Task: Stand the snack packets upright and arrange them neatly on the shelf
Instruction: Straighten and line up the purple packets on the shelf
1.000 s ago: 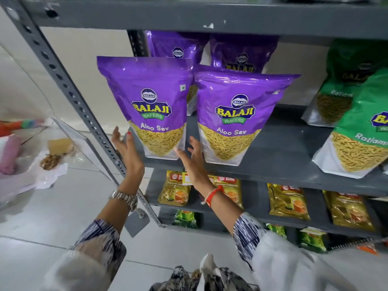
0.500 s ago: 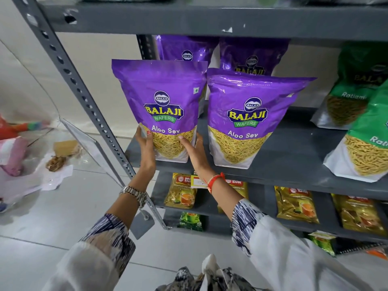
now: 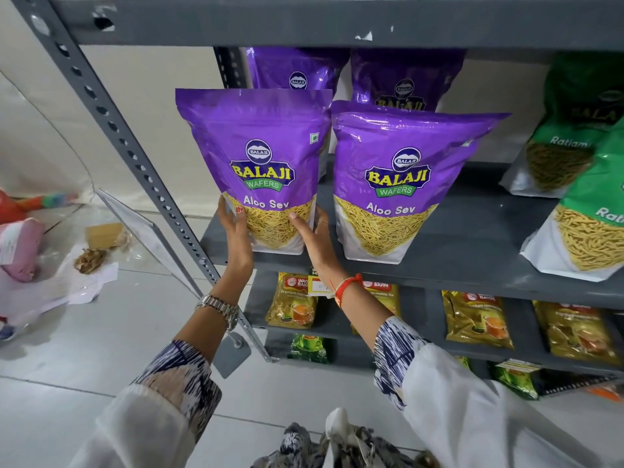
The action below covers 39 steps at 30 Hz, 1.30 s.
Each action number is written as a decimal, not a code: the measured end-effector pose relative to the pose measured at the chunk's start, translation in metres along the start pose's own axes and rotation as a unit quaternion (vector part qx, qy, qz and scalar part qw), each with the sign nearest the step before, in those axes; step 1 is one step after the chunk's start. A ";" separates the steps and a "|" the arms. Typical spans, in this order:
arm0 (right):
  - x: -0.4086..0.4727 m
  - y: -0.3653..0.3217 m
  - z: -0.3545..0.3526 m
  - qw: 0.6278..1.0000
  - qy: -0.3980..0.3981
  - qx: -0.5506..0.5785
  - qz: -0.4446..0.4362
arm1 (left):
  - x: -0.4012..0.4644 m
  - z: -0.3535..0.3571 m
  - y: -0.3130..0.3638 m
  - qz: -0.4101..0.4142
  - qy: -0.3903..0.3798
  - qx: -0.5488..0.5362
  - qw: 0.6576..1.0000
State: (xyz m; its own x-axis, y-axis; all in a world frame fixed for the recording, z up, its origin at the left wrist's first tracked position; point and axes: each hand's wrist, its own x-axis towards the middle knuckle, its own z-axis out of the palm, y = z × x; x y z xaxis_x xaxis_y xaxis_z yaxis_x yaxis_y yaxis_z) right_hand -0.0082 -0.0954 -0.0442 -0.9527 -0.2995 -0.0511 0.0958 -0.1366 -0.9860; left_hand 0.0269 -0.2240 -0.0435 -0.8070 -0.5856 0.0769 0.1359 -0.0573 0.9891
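Two purple Aloo Sev packets stand upright at the front of the grey shelf (image 3: 472, 261). My left hand (image 3: 234, 231) grips the lower left edge of the left purple packet (image 3: 260, 157). Its lower right edge is held by my right hand (image 3: 315, 236). The right purple packet (image 3: 401, 170) stands beside it, almost touching. Two more purple packets (image 3: 405, 79) stand behind them at the back, partly hidden.
Green Ratlami packets (image 3: 594, 214) stand at the shelf's right end. A slotted grey upright post (image 3: 135, 157) runs diagonally at the left. Gold tea packets (image 3: 476, 319) fill the lower shelf. Litter and a pink bundle (image 3: 20, 248) lie on the floor at left.
Both hands rose from below the shelf edge and closed on the lower sides of the left purple packet. The packets stay upright.
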 end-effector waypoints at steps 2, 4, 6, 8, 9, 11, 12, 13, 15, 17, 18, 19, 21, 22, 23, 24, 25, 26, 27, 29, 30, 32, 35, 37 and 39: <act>-0.007 0.002 -0.004 1.000 0.009 -0.009 0.011 | -0.007 0.003 -0.003 0.024 0.022 0.016 0.999; -0.021 0.006 -0.010 0.999 0.013 -0.032 0.014 | -0.016 0.007 -0.009 0.044 0.046 0.045 0.997; -0.037 0.012 -0.021 0.999 0.016 -0.047 0.014 | -0.026 0.013 -0.016 0.059 0.066 0.064 0.994; -0.052 0.019 -0.036 0.998 0.020 -0.056 0.006 | -0.039 0.021 -0.024 0.072 0.081 0.070 0.992; -0.061 0.024 -0.046 0.998 0.026 -0.062 -0.001 | -0.046 0.027 -0.028 0.078 0.085 0.075 0.990; -0.076 0.031 -0.067 0.996 0.047 -0.068 -0.016 | -0.061 0.041 -0.035 0.095 0.089 0.094 0.987; -0.083 0.032 -0.078 0.996 0.059 -0.067 -0.021 | -0.068 0.049 -0.038 0.109 0.088 0.108 0.984; -0.088 0.032 -0.090 0.995 0.072 -0.066 -0.028 | -0.075 0.057 -0.040 0.122 0.083 0.125 0.981; -0.097 0.030 -0.117 0.991 0.105 -0.076 -0.042 | -0.088 0.075 -0.044 0.140 0.064 0.163 0.975; -0.105 0.025 -0.143 0.984 0.133 -0.103 -0.058 | -0.099 0.093 -0.043 0.153 0.035 0.200 0.967; -0.109 0.021 -0.157 0.979 0.147 -0.125 -0.063 | -0.106 0.105 -0.042 0.163 0.013 0.215 0.963; -0.114 0.016 -0.172 0.973 0.162 -0.149 -0.068 | -0.114 0.117 -0.039 0.176 -0.010 0.227 0.958; -0.124 0.005 -0.202 0.957 0.190 -0.204 -0.085 | -0.133 0.144 -0.031 0.208 -0.054 0.253 0.943; -0.129 -0.004 -0.218 0.945 0.206 -0.234 -0.100 | -0.143 0.159 -0.026 0.228 -0.076 0.269 0.933; -0.134 -0.014 -0.233 0.933 0.219 -0.260 -0.119 | -0.152 0.173 -0.020 0.251 -0.094 0.285 0.920; -0.137 -0.024 -0.247 0.921 0.229 -0.283 -0.137 | -0.159 0.187 -0.013 0.274 -0.108 0.299 0.907; -0.141 -0.036 -0.262 0.910 0.238 -0.304 -0.154 | -0.166 0.202 -0.006 0.295 -0.118 0.310 0.896; -0.145 -0.048 -0.278 0.899 0.246 -0.322 -0.167 | -0.173 0.218 0.001 0.309 -0.126 0.316 0.888; -0.149 -0.059 -0.294 0.892 0.256 -0.330 -0.175 | -0.180 0.234 0.008 0.316 -0.134 0.318 0.884; -0.157 -0.074 -0.325 0.895 0.276 -0.306 -0.174 | -0.196 0.263 0.018 0.311 -0.164 0.303 0.886; -0.159 -0.079 -0.341 0.901 0.283 -0.283 -0.168 | -0.203 0.279 0.020 0.295 -0.187 0.284 0.893; -0.158 -0.082 -0.368 0.918 0.287 -0.236 -0.136 | -0.210 0.303 0.020 0.233 -0.236 0.234 0.914; -0.152 -0.092 -0.408 0.941 0.293 -0.147 -0.086 | -0.215 0.339 0.023 0.098 -0.283 0.152 0.942; -0.143 -0.101 -0.430 0.951 0.286 -0.103 -0.049 | -0.209 0.364 0.027 0.022 -0.280 0.110 0.954; -0.131 -0.106 -0.445 0.960 0.266 -0.087 -0.020 | -0.198 0.385 0.029 -0.031 -0.256 0.079 0.963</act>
State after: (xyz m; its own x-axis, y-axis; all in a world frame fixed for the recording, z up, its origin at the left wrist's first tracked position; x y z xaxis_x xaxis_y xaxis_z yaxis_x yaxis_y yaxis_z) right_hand -0.0213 0.3786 -0.0038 -0.9714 0.2337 -0.0409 0.0509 0.0366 -0.9980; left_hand -0.0307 0.2018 0.0180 -0.9937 -0.1082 0.0283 0.0210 0.0685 0.9974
